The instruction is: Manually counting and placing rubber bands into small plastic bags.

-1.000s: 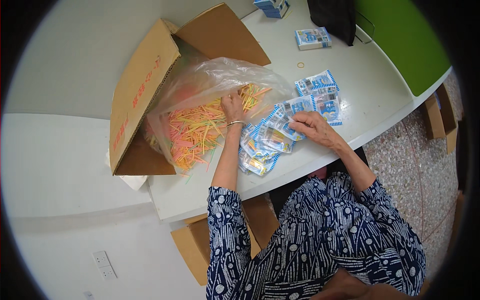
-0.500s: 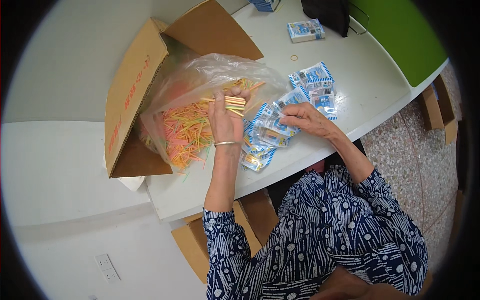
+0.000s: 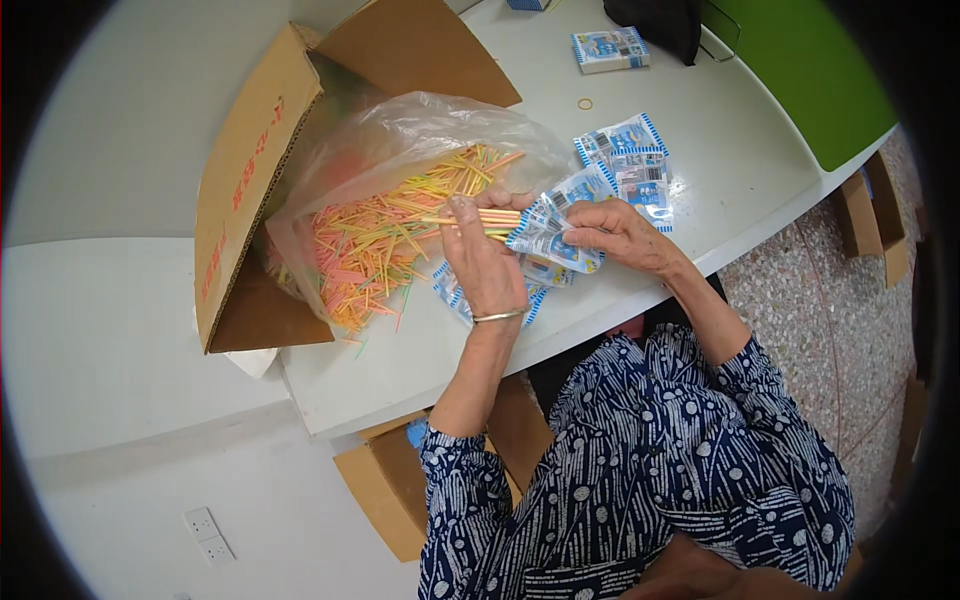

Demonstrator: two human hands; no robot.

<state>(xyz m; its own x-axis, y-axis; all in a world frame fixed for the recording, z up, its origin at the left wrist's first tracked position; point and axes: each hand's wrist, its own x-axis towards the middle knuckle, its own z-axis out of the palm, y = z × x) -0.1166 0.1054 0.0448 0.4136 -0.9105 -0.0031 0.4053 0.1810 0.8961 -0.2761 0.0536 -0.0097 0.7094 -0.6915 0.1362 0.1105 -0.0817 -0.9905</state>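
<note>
The left hand (image 3: 483, 265) holds a small bundle of thin pale-yellow and orange sticks (image 3: 478, 221) between thumb and fingers, its grip narrow around them and a metal bangle (image 3: 500, 316) at the wrist. The bundle points rightward, its far ends at the left edge of a clear, blue-and-white printed packet (image 3: 565, 247); how far they reach inside cannot be told. The right hand (image 3: 622, 236) pinches this packet by its right side, thumb and fingers closed on the film. Beneath and beside the left hand lie more printed packets (image 3: 450, 291), partly hidden. Left of the hands, a heap of pink, yellow, orange and green sticks (image 3: 355, 265) spills from a clear plastic bag (image 3: 440, 118) in a tipped cardboard box (image 3: 255, 170). Farther right on the white table (image 3: 735, 150) are overlapping flat packets (image 3: 642, 185), a rubber band (image 3: 585, 104) and a packet stack (image 3: 611, 50) near a black bag (image 3: 665, 25).
</note>
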